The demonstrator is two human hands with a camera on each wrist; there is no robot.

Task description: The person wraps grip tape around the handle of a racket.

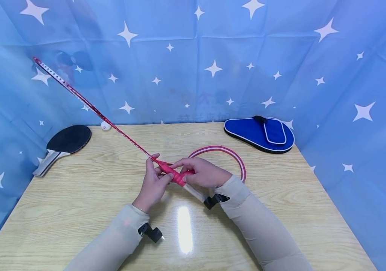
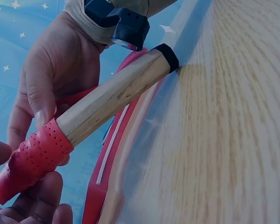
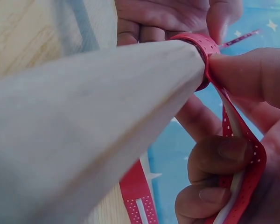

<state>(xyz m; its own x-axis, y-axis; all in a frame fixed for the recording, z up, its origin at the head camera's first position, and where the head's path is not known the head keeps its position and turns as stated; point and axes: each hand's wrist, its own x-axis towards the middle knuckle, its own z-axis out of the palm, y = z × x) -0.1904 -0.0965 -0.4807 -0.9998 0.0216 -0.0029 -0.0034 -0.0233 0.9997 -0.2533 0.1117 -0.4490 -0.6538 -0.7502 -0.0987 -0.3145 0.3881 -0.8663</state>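
A red badminton racket [image 1: 125, 134] slants up to the left, seen edge-on in the head view. Red perforated grip tape [image 2: 37, 149] is wrapped round the upper part of its handle. Below the tape, the bare wooden handle [image 2: 112, 95] ends in a black cap [image 2: 167, 57]. My left hand [image 1: 153, 187] holds the racket at the wrapped part between thumb and fingers. My right hand [image 1: 204, 173] presses its thumb at the wrap's lower edge, while its curled fingers grip the loose tape [image 3: 245, 172]. From there the tape loops [image 1: 217, 148] over the table behind the right hand.
A black table tennis bat [image 1: 69, 139] lies at the table's left back edge, with a white ball [image 1: 105, 125] near it. At the back right rests a blue bat case [image 1: 257, 133]. A blue star-patterned cloth [image 1: 179, 56] hangs round the wooden table [image 1: 77, 210].
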